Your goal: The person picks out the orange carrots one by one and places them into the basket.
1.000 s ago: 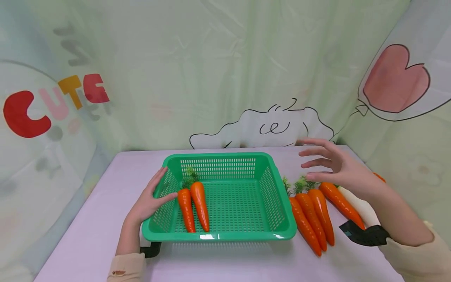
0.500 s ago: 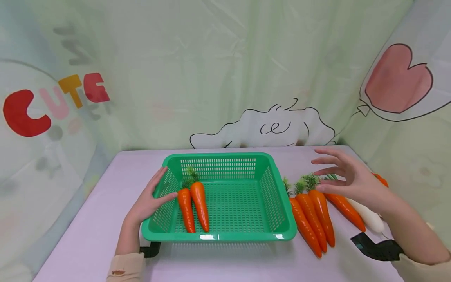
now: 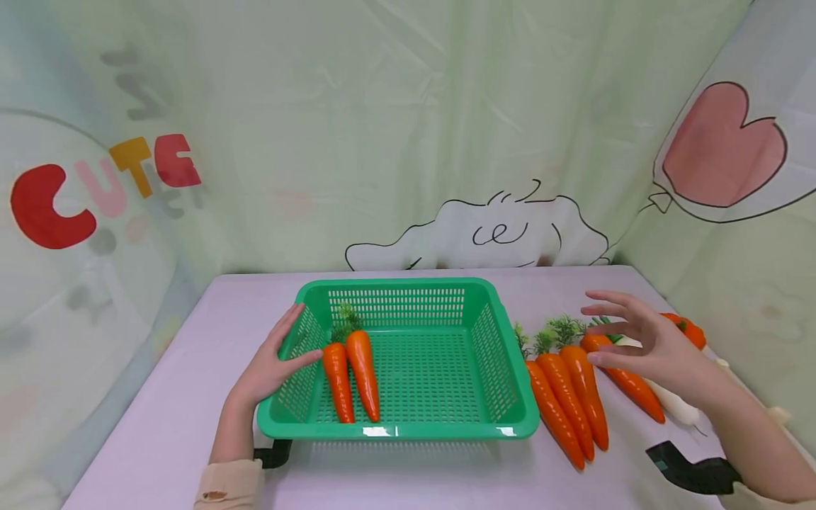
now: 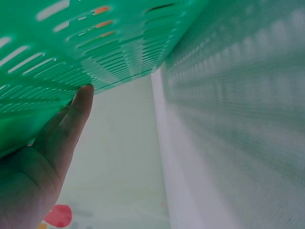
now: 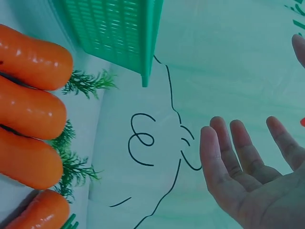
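Basket [image 3: 423, 372]: gripped by left hand [image 3: 270, 368], thumb parted from fingers.
Right hand [image 3: 653, 347]: loosely curved near carrots [image 3: 567, 405], fingers parted, nothing held.

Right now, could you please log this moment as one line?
left hand: holds green basket; right hand: empty; inside basket: two carrots; outside: four carrots

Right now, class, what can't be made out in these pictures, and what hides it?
Head view: part of the white radish, behind the right hand.
Head view: a pale object, too covered by the right forearm to name.
Left wrist view: the contents of the green basket; only orange slivers show through its slots.
Right wrist view: tips of the carrots, cut off by the left edge.
Right wrist view: a reddish patch, mostly cut off by the right edge.
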The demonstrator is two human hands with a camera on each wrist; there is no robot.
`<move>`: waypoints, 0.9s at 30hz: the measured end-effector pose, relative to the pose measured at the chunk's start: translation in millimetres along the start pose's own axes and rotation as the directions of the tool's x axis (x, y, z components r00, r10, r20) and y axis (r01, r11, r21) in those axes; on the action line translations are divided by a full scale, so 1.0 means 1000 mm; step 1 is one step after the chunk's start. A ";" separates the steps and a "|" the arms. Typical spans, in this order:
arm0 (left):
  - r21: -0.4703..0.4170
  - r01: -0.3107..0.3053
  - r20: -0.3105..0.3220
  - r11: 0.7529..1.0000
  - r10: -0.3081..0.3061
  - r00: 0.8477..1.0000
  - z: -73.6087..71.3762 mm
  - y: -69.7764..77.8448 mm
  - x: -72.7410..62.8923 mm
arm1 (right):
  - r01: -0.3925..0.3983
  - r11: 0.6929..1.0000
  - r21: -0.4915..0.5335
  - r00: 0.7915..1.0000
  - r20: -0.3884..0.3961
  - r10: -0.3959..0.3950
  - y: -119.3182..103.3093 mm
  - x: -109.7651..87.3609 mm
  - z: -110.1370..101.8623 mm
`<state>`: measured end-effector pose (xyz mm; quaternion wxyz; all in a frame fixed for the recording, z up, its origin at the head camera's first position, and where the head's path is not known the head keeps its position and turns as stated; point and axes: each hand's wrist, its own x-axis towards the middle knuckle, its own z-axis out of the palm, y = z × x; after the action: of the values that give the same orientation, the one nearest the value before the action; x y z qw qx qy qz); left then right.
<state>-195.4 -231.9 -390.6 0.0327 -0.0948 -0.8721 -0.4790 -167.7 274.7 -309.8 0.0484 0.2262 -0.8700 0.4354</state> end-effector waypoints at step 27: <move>-0.003 -0.005 -0.001 1.000 0.005 1.000 0.000 0.000 0.001 | -0.147 0.982 0.115 0.982 0.140 0.130 0.035 -0.011 0.051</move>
<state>-196.1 -231.8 -390.2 0.0342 -0.0968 -0.8710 -0.4804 -167.5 256.7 -370.3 -0.0538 0.1959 -0.8559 0.4756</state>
